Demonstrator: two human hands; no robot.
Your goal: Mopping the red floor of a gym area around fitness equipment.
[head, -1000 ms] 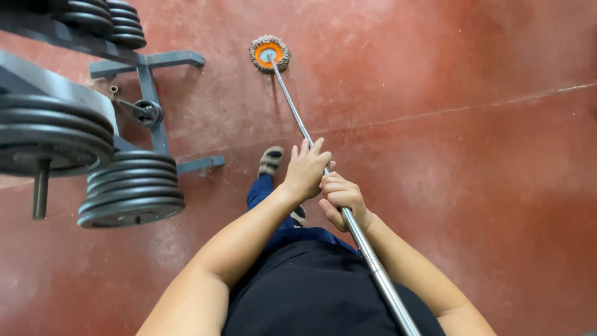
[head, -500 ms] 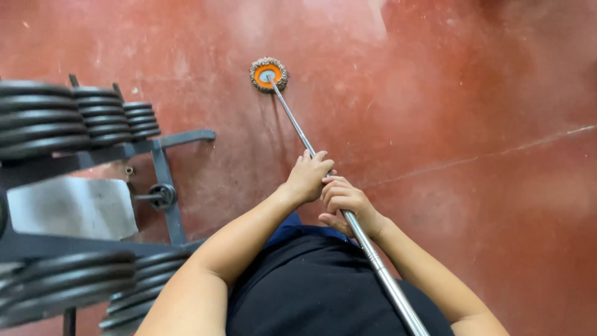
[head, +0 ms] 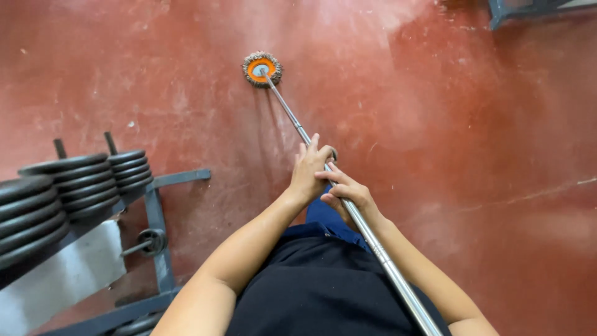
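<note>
Both hands' fingers wrapped around mop handle (head: 292, 118), left hand (head: 309, 169) ahead of right hand (head: 347, 194)

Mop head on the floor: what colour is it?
The mop head is orange in the middle with a brownish-grey fringe; head view.

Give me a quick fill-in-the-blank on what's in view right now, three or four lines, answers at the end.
1. Both hands, the left hand ahead of the right hand, grip the metal ____ of the mop.
2. The round mop head has an ____ centre.
3. The mop head rests on the ____ floor.
4. The rack to the person's left carries dark weight ____.

Missing words: pole; orange; red; plates
</note>
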